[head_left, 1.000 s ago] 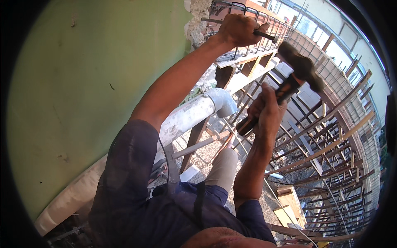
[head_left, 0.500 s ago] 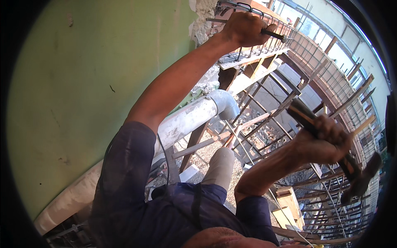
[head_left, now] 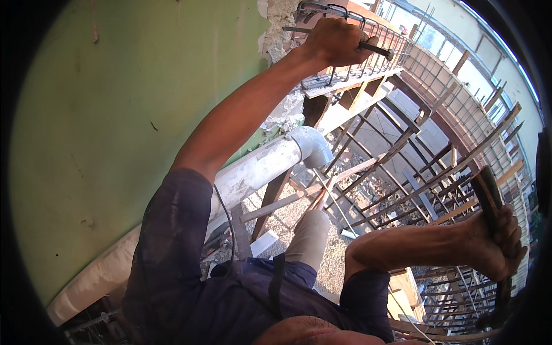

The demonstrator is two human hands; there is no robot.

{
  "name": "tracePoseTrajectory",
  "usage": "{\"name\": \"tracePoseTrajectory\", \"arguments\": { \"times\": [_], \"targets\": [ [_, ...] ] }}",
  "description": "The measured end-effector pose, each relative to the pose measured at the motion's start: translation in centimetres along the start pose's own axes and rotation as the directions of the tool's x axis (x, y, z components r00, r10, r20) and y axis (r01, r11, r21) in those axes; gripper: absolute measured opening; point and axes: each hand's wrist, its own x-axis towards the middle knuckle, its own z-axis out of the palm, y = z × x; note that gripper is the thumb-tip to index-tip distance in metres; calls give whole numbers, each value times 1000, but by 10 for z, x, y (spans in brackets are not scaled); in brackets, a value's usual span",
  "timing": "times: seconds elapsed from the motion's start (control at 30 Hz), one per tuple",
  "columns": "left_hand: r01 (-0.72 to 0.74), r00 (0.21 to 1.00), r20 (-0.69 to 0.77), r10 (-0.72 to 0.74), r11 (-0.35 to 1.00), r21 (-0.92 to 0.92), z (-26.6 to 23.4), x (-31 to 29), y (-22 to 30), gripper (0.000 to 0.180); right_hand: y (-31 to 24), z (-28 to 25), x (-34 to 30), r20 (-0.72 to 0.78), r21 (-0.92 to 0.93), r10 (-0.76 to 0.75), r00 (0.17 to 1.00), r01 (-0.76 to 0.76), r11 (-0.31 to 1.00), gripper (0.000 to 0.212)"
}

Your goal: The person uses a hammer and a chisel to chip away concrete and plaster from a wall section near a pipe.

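My left hand (head_left: 338, 43) is closed round a dark steel chisel (head_left: 376, 49), held nearly level at the top middle. Its far end reaches toward the broken concrete edge (head_left: 278, 29) of the green wall (head_left: 132, 126); whether the tip touches is hard to tell. Out at the right, well apart from the chisel, my right hand (head_left: 497, 247) grips a hammer (head_left: 487, 192) with a dark handle. The hammer's head hangs below that hand, dim against the picture's rim.
A rebar cage (head_left: 374, 31) in timber formwork runs right from the broken edge. Below my left arm lies a thick whitish pipe (head_left: 259, 172) with a grey elbow (head_left: 310, 144). Wooden and metal scaffold poles (head_left: 402, 141) stand over rubble at the right.
My right hand has swung the hammer outward to the right and downward, away from the chisel. The left hand and chisel have shifted only slightly left.
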Motion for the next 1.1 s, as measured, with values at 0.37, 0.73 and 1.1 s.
{"name": "tracePoseTrajectory", "arguments": {
  "times": [0.37, 0.73, 1.1],
  "targets": [
    [-74, 992, -104, 73, 997, -4, 16, -12, -16, 44, 32, -47, -129, -20, -391, 936, 352, -864, 317, 31],
    [-104, 993, -66, 103, 995, -13, 16, -14, -11, 30, 83, -24, -164, 138, -329, 943, 303, -884, 333, 41],
    [-133, 991, -31, 132, 991, -31, 12, -17, -14, 27, 35, -32, -103, 179, -17, 716, 675, -726, 688, 40]
  ]
}}
